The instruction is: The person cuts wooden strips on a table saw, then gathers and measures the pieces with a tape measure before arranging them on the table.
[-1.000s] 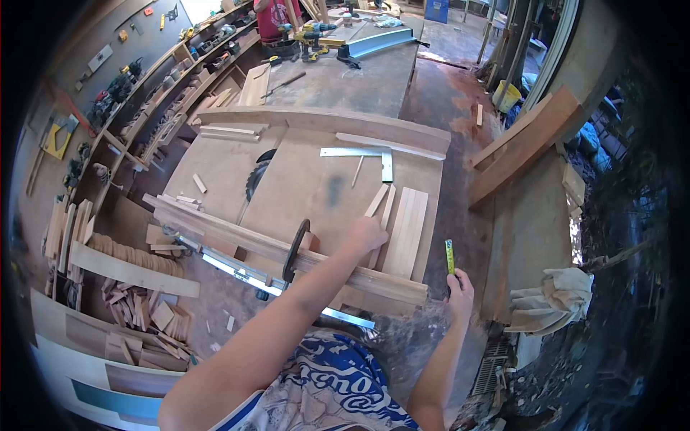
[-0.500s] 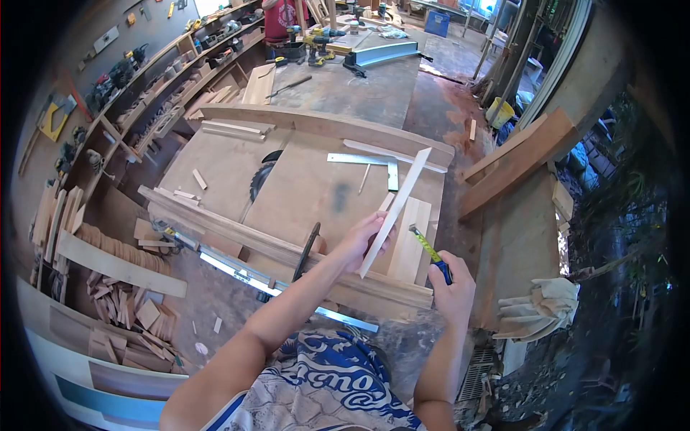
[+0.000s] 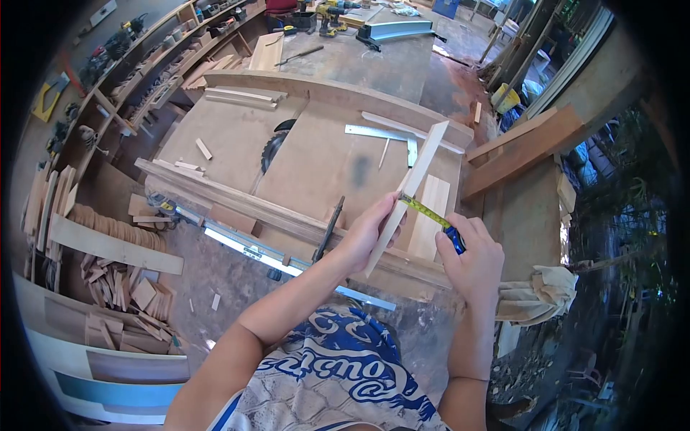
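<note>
My left hand [image 3: 375, 231] is closed around a thin pale wood strip [image 3: 425, 159], held tilted above the front of the saw table. In my right hand [image 3: 471, 260] is a blue tape measure [image 3: 454, 240]. Its yellow blade is pulled out a short way and its hooked end meets the strip beside my left fingers. Behind the strip lies a pale board [image 3: 432, 215]. A metal try square [image 3: 412, 147] and a pencil [image 3: 384, 153] rest on the table beyond my hands.
A circular saw blade [image 3: 274, 149] stands up through the table [image 3: 316, 172]. A long wooden fence [image 3: 338, 109] crosses its far side. Small offcuts [image 3: 204, 149] lie at the left. A thick timber beam [image 3: 525, 154] stands at the right, and drills [image 3: 331, 20] sit on the far bench.
My right hand has brought the tape's end up against the wood strip, where it was apart before. The camera view has shifted, with the table appearing slightly higher and further right.
</note>
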`<state>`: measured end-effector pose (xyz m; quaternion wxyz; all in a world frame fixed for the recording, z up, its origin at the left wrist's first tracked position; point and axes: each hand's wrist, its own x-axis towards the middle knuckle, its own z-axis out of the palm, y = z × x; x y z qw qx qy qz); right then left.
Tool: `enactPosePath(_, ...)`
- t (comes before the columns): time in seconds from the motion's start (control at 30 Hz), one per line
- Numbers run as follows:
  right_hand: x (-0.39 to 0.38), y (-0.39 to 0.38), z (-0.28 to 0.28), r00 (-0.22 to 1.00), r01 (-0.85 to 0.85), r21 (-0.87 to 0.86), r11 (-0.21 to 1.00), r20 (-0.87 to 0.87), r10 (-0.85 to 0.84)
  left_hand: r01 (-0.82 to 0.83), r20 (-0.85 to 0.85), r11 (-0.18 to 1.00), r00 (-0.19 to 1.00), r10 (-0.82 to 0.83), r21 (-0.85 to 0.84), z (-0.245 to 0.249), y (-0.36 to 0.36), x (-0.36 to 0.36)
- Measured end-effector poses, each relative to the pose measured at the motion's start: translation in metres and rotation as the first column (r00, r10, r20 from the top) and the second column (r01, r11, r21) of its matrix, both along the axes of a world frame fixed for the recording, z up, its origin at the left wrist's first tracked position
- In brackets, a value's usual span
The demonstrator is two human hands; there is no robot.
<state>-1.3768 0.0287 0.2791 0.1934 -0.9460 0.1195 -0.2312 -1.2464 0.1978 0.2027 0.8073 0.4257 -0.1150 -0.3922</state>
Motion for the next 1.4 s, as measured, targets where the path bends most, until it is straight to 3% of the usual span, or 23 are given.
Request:
enactPosePath(0.23, 0.005, 0.018, 0.007, 1.0, 0.018, -0.082, 0.996, -0.001, -0.019, -0.028, -0.084, 0.998, 0.996, 0.032, 0.05, 0.011, 0.012, 0.005)
enactPosePath(0.33, 0.005, 0.021, 0.01, 0.999, 0.024, -0.1, 0.995, -0.025, -0.027, 0.041, -0.138, 0.999, 0.99, -0.039, 0.006, 0.008, 0.017, 0.009)
enactPosePath(1.4, -0.014, 0.038, 0.021, 0.998, 0.063, -0.181, 0.981, 0.03, -0.059, 0.063, -0.102, 0.997, 0.992, -0.069, -0.053, 0.025, 0.026, -0.007)
